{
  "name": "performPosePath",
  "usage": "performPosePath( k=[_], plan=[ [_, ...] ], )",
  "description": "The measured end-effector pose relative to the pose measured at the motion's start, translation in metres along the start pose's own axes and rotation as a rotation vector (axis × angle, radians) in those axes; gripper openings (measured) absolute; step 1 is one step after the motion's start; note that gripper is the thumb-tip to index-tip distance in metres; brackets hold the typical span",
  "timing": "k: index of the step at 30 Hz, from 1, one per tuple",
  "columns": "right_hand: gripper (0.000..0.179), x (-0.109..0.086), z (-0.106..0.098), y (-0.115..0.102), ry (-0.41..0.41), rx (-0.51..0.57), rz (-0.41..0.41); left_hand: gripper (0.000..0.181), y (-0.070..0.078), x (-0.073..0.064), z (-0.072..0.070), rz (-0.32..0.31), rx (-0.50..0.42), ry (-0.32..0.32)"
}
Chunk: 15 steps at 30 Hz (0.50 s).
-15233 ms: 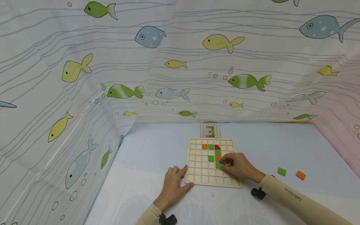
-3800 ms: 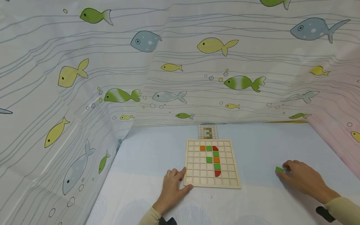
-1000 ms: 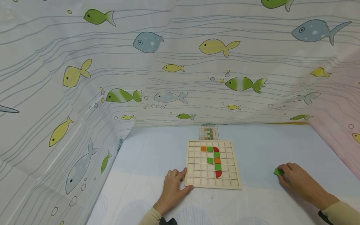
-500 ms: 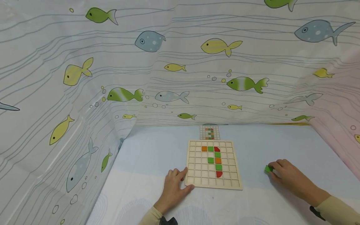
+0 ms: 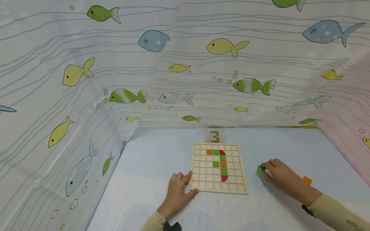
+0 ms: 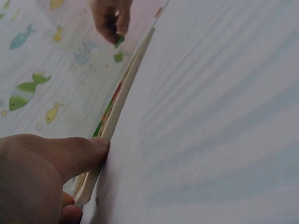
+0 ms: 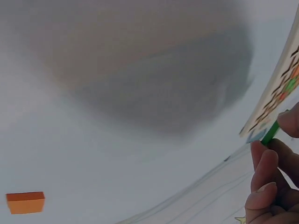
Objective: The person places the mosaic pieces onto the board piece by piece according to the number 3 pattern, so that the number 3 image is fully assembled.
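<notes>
My left hand holds the near-left corner of a wooden grid board, thumb on its front edge and index finger on its left side; the left wrist view shows the thumb against that edge. My right hand pinches a green square tile between thumb and fingers, right of the board and apart from it. Orange, green and red tiles sit in the board's cells. The lowest is a red rounded tile. In the right wrist view the pinched tile appears edge-on.
Behind the board lies a small pattern card with a printed grid of coloured squares. An orange tile lies on the table beside my right forearm. A fish-print curtain stands behind the table and along its sides.
The right hand has picked up the green tile and carried it left toward the board, uncovering the orange tile. Since the oldest frame, the red rounded tile has joined the board. Left hand stays put.
</notes>
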State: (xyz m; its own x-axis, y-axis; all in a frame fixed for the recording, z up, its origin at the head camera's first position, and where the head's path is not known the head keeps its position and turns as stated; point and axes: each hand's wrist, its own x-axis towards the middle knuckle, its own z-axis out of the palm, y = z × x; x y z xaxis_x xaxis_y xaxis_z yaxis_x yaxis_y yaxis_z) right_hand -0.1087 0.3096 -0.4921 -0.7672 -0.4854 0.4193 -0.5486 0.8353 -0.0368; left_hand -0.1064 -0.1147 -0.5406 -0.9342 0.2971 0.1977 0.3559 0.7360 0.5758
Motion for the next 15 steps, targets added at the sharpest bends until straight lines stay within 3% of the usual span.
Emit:
performPosePath(
  k=[15],
  plan=[
    [0.037,0.031,0.010,-0.034,-0.064,0.025,-0.014,0.074,0.001,0.000,-0.001,-0.005,0.000,0.001]
  ],
)
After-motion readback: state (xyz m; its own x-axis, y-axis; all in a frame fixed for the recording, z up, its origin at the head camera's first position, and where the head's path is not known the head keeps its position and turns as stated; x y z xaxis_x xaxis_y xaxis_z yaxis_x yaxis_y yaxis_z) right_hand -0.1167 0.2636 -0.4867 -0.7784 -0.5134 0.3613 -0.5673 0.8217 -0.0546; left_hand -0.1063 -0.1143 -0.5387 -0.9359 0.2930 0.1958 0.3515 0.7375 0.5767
